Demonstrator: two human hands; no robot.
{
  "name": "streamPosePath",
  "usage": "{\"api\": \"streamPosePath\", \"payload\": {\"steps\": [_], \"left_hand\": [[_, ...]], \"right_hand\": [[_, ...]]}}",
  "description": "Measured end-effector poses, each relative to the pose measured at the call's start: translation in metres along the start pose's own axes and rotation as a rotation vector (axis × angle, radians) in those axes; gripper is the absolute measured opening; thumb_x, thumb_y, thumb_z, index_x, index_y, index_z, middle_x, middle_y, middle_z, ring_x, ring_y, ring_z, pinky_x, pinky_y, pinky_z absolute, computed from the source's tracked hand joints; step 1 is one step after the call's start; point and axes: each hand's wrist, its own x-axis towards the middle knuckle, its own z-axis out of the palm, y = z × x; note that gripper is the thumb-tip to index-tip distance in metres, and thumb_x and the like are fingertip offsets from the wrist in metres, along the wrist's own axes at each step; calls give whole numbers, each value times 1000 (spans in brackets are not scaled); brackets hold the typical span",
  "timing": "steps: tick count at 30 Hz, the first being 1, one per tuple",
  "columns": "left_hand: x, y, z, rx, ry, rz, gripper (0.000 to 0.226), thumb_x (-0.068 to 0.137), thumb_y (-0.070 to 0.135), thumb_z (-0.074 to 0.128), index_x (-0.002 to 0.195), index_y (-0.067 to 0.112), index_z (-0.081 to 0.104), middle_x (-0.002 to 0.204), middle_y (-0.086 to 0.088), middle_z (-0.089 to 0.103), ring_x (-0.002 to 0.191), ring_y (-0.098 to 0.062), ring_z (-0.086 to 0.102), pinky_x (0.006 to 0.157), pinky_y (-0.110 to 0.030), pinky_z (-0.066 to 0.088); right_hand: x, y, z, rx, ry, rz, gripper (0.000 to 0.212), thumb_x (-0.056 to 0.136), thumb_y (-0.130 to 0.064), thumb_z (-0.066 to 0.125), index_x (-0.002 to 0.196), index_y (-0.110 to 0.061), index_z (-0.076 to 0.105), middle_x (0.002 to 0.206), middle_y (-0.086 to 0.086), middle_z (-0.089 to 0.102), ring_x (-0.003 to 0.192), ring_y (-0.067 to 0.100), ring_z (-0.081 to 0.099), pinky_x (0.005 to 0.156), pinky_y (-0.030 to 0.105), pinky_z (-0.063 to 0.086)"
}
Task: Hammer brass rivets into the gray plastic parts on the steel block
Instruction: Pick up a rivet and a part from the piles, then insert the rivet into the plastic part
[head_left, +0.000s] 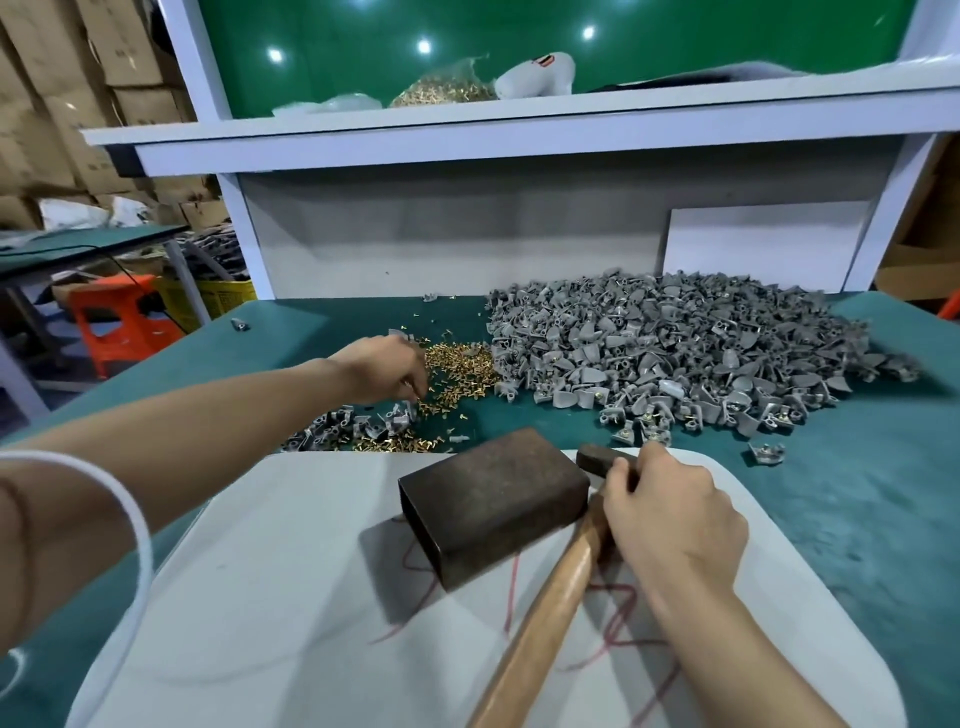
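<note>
Left hand was down on the pile of brass rivets, fingers bent; whether it pinched one, I could not tell. Right hand gripped the wooden hammer near its head, just beside the steel block on the white board. Gray plastic parts lay heaped behind the block.

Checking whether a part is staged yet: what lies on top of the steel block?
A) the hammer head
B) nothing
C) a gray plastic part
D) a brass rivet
B: the steel block has a bare top face; the hammer lies beside it, gripped by the right hand, while the left hand reaches into the brass rivets.
</note>
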Motion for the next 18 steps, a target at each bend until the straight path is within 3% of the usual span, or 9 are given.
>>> {"api": "streamPosePath", "payload": {"steps": [4, 9, 14, 16, 18], "left_hand": [[5, 4, 1, 36, 0, 4, 14, 89, 25, 65, 102, 23, 71, 108, 5, 63, 104, -15, 56, 82, -30, 48], [13, 6, -5, 53, -65, 23, 9, 91, 22, 62, 96, 21, 70, 105, 5, 66, 98, -12, 58, 77, -24, 42], [12, 7, -8, 91, -71, -10, 10, 92, 25, 58, 93, 28, 68, 105, 6, 66, 100, -17, 60, 77, -27, 46], [9, 9, -14, 50, -22, -73, 12, 92, 24, 57, 94, 28, 68, 106, 6, 66, 99, -17, 60, 79, -30, 47], [5, 19, -23, -146, 73, -146, 11, 93, 22, 59, 94, 24, 70, 105, 5, 68, 99, -15, 61, 84, -30, 48]], "right_hand": [[0, -1, -1, -6, -3, 1, 23, 93, -40, 40, 81, -21, 42, 67, 1, 41, 78, 31, 58, 59, 29, 33], [-1, -1, -1, 4, 9, 3, 23, 93, -40, 41, 82, -21, 42, 78, 5, 59, 77, 31, 57, 59, 29, 33], [0, -3, 0, -19, 7, 11, 23, 93, -41, 41, 82, -21, 43, 68, 0, 43, 68, 28, 47, 58, 29, 33], [0, -4, -1, -24, 1, 22, 23, 93, -40, 42, 83, -20, 47, 65, -1, 39, 71, 29, 51, 59, 29, 33], [-1, -5, -4, 15, 16, 52, 24, 92, -39, 44, 83, -18, 52, 64, 0, 41, 69, 29, 47, 60, 30, 35]]}}
